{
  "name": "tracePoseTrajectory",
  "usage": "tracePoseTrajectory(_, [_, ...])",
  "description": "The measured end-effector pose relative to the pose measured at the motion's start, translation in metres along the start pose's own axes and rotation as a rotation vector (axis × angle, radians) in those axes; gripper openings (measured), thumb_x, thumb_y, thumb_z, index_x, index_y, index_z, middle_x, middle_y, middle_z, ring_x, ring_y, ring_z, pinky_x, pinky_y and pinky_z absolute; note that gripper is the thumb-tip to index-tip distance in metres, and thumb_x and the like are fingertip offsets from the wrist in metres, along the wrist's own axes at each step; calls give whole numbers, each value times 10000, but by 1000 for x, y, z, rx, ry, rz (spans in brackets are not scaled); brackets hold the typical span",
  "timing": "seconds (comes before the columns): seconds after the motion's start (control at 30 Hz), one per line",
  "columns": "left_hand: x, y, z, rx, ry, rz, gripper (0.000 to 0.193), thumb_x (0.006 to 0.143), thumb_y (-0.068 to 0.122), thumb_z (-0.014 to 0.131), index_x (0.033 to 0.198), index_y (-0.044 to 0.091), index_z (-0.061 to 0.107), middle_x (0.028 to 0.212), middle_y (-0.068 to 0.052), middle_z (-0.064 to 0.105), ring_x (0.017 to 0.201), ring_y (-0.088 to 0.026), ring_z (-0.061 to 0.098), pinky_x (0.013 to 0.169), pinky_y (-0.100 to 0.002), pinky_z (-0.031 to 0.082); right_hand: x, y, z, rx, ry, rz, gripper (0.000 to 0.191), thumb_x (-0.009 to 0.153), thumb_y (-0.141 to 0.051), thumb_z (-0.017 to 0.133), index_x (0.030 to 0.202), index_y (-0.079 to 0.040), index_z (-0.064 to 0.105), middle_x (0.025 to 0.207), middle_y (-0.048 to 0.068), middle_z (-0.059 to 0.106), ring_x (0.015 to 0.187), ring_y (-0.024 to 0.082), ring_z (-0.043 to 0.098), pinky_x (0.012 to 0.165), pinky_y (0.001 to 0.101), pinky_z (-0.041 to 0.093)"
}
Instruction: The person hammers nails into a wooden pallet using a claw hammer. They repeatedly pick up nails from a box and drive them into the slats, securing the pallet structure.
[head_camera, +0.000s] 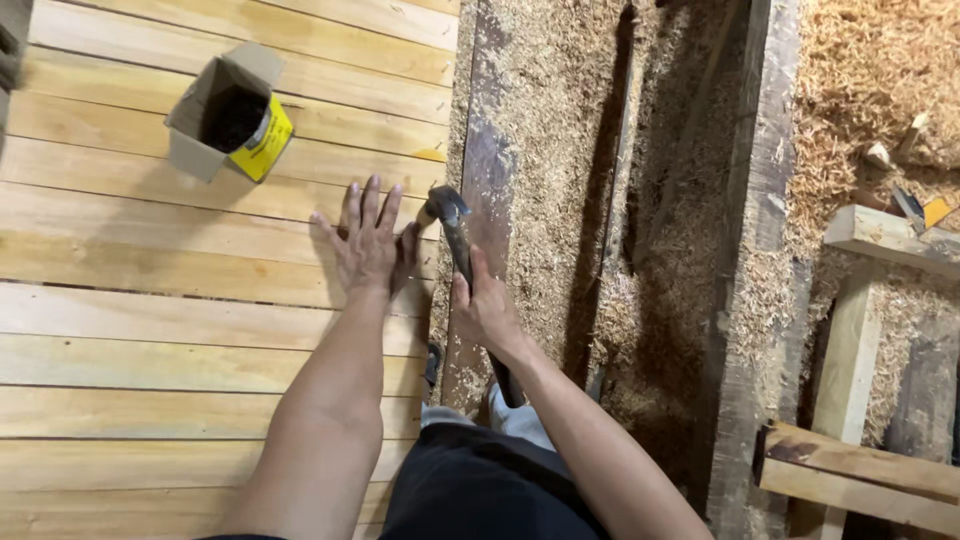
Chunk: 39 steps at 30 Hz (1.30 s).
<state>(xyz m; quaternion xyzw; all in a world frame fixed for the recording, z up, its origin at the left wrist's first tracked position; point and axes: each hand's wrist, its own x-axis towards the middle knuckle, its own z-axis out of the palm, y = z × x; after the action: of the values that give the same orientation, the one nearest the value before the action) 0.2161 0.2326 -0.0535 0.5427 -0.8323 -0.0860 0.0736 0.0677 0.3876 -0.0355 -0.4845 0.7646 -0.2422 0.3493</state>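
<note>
— Steel-headed hammer (447, 208), dark handle: the right hand (484, 310) has its grip wrapped tight around the shaft about midway, head hanging just over the edge of the pale planks (150, 330).

— Top-heavy, I'd judge. Stiff, nothing fragile, though sawdust (560, 150) could make that handle slick.

— Probably. Holding nearer the butt would give more swing; midway gives more control.

— And the left hand (368, 240)?

— Flat on the boards, fingers spread, holding nothing, thumb just beside the hammer head.

— Close to the striking end, then. What's the open cardboard box (228, 115)?

— Small, yellow-sided, lying well apart on the planks; contents too dark to tell.
</note>
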Motion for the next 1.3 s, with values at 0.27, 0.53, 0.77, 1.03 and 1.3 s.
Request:
tracePoseTrajectory(0.27, [-1, -1, 1, 10, 12, 8, 647, 1024, 457, 452, 1635, 414, 242, 1730, 64, 155, 1574, -199, 113, 1151, -767, -46, -6, -29, -2, -66, 33, 41, 612, 1068, -286, 403, 1579, -25, 191, 580, 97, 600, 457, 261, 585, 405, 435, 507])
tracePoseTrajectory(0.53, [1, 7, -7, -76, -142, -45, 675, 992, 488, 463, 1612, 440, 200, 1722, 96, 137, 1593, -199, 108, 1159, -793, -27, -6, -24, -16, -145, 47, 48, 609, 1050, -351, 443, 1567, -74, 278, 702, 233, 657, 639, 437, 660, 606, 583, 542])
tracePoseTrajectory(0.77, [-3, 6, -15, -59, -88, -11, 689, 964, 513, 471, 1598, 417, 220, 1712, 50, 152, 1573, -230, 110, 1137, -771, -30, -3, -6, 1, -240, 150, -57, 687, 1064, -351, 480, 1623, -79, 188, 713, 265, 661, 634, 444, 657, 651, 575, 557])
tracePoseTrajectory(1.03, [-1, 5, -9, -124, -81, -35, 629, 1006, 484, 443, 1596, 386, 246, 1696, 38, 176, 1557, -219, 106, 1166, -757, -52, 0, -11, -8, -52, -27, 22, 698, 1056, -302, 394, 1630, -35, 99, 564, 165, 583, 475, 340, 596, 447, 480, 522])
tracePoseTrajectory(1.3, [1, 3, -2, -77, -205, -74, 649, 969, 521, 449, 1573, 395, 246, 1696, 45, 127, 1567, -210, 59, 1157, -743, -83, -2, -13, -7, -5, 99, -101, 608, 1024, -266, 448, 1566, -48, 281, 666, 122, 627, 528, 299, 648, 477, 463, 551])
